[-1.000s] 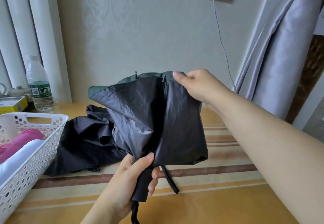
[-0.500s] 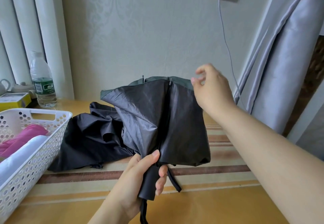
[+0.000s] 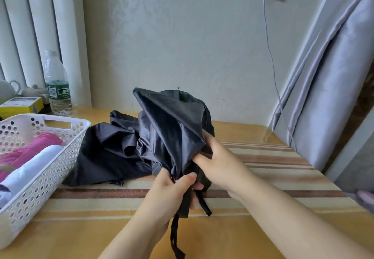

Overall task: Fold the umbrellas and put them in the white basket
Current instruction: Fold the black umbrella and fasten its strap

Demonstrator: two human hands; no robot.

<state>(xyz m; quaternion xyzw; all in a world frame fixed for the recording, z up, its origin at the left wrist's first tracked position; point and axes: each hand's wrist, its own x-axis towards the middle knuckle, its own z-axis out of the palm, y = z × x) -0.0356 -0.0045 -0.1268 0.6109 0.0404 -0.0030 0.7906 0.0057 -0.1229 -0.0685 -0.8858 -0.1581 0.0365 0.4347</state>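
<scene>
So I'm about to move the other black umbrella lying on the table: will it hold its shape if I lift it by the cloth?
Probably not. The black umbrella on the table lies crumpled in loose folds, so its canopy would likely sag and spill open. The cloth looks thin and glossy, so it may slip through fingers. It seems light; a grip on the shaft, hidden here, would likely be steadier.

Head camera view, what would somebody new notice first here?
Centre frame, both hands work a black umbrella held above the striped table: the left hand grips its lower end, the right hand gathers its canopy. At left, a white basket already holds a pink umbrella and a white umbrella.
</scene>
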